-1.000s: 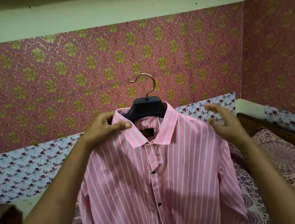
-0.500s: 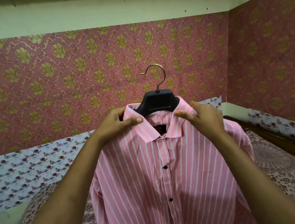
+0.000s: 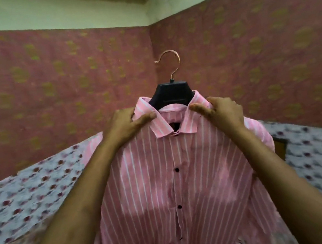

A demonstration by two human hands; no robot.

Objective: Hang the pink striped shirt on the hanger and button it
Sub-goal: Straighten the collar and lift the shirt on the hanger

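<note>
Pink striped shirt point(image 3: 181, 193) hung on black hanger point(image 3: 171, 93) with metal hook, held up before patterned wall point(image 3: 54, 93), left hand point(image 3: 128, 125) pinched one collar side, right hand point(image 3: 221, 111) gripped the other, placket buttoned.

The hanger point(image 3: 171, 94) shows only its neck and hook, its arms hidden inside the pink striped shirt point(image 3: 179, 183); the shirt's hem is cut off by the bottom edge; wallpaper point(image 3: 53, 87) and floral sheet point(image 3: 29, 198) are motion-blurred.
</note>
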